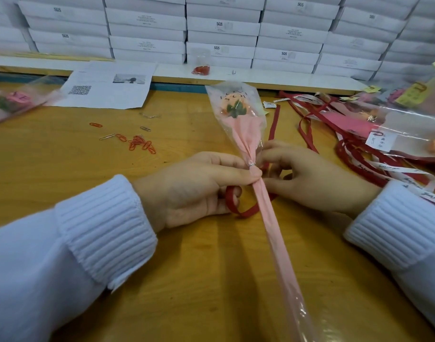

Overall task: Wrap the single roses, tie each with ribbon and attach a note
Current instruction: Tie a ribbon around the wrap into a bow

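A wrapped rose (238, 112), a peach bloom in pink tissue paper inside a clear cellophane sleeve, lies flat on the yellow-brown wooden table (63, 169). Its head points away from the person and its long pink stem end runs toward the lower right edge of the view.

The left hand (199, 191) comes in from the left. Its thumb and forefinger are closed tight on the gathered neck of the wrap, just below a small silver tie (252, 164), so the bloom sits beyond the pinch and most of the stem lies on the near side of it. A flat dark red ribbon (246, 212) loops round the lower fingers of that hand and passes under the stem.

The right hand (310, 178) lies on the other side of the neck with its fingers curled in. The fingertips seem to pinch the ribbon where it rises past the wrap, though fingers and cellophane overlap there.

Both wrists wear ribbed white knit sleeves (105, 230). Left of the bloom lie scattered red paper clips (141, 144) and a printed white sheet with a QR code (107, 87). To the right are a tangle of red and white ribbons (359, 154) and finished cellophane-wrapped roses with yellow notes (411, 95). Stacked flat white boxes (221, 28) fill the back.
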A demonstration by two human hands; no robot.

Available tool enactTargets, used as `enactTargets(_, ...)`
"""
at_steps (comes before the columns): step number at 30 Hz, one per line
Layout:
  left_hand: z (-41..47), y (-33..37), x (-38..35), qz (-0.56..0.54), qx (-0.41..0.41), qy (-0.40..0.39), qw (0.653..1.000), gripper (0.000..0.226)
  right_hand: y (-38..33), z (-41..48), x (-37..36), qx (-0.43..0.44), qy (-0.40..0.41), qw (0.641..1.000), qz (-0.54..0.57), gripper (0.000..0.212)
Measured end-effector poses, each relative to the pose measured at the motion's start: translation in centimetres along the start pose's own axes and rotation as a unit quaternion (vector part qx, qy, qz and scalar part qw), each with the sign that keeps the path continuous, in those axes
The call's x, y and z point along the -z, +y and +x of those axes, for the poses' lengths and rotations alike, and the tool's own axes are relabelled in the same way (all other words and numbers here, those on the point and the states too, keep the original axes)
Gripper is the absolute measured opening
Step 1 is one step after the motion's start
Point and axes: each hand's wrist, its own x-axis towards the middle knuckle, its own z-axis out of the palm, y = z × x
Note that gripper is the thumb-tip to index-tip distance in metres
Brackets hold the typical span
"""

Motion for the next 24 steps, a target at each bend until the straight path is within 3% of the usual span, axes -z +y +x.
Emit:
enactTargets(2,0.0,0.0,-0.1,0.001,0.008,-0.001,1.000,0.009,-0.1,0.1,-0.1,0.011,0.013,1.000,-0.013,0.009)
enactTargets(6,0.2,-0.1,0.1,0.015,0.017,0.046,0.999,0.024,0.0,-0.1,0.3,0.000,0.044,0.999,-0.013,0.012)
enactTargets(10,0.2,0.1,0.6,0.103,0.024,0.127,0.986,0.014,0.4,-0.3,0.9,-0.026,0.061,0.998,0.016,0.006)
enactTargets(13,0.4,0.0,0.9,0.283,0.001,0.193,0.940,0.022,0.4,-0.3,1.0,-0.041,0.045,0.998,0.015,0.009)
enactTargets(16,0.5,-0.1,1.1,0.433,-0.037,0.210,0.876,0.025,0.3,-0.2,1.0,-0.058,0.034,0.998,0.015,0.010)
enactTargets(24,0.3,0.3,1.9,0.535,-0.071,0.165,0.826,0.011,0.4,-0.1,0.5,-0.079,0.043,0.996,0.017,0.014)
